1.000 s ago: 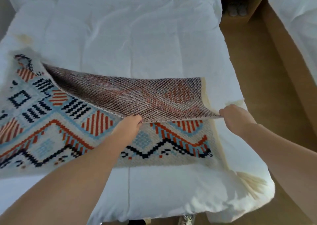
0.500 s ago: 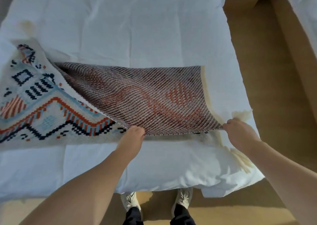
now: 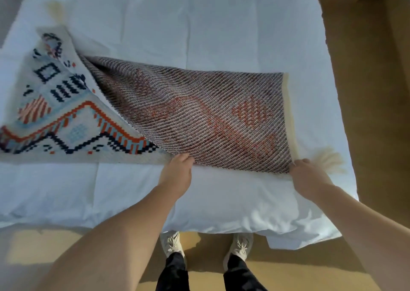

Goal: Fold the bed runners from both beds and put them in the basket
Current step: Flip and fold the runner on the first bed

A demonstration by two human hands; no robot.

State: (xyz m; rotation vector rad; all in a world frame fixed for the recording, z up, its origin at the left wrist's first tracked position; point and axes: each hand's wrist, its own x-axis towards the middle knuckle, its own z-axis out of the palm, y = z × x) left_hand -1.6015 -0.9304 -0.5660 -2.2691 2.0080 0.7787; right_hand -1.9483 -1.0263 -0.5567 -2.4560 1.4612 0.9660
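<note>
Currently the runner (image 3: 210, 117) lies across the bed (image 3: 221, 31), its right part turned underside-up, and the left hand (image 3: 177, 170) and right hand (image 3: 307, 175) each pinch that flap's near edge, though fingertips hide under the cloth, so the grip is likely thumb-over. If one hand pulls ahead, the flap could land askew on the patterned layer, leaving edges mismatched; a light pinch might also let the heavy weave slip.
</note>
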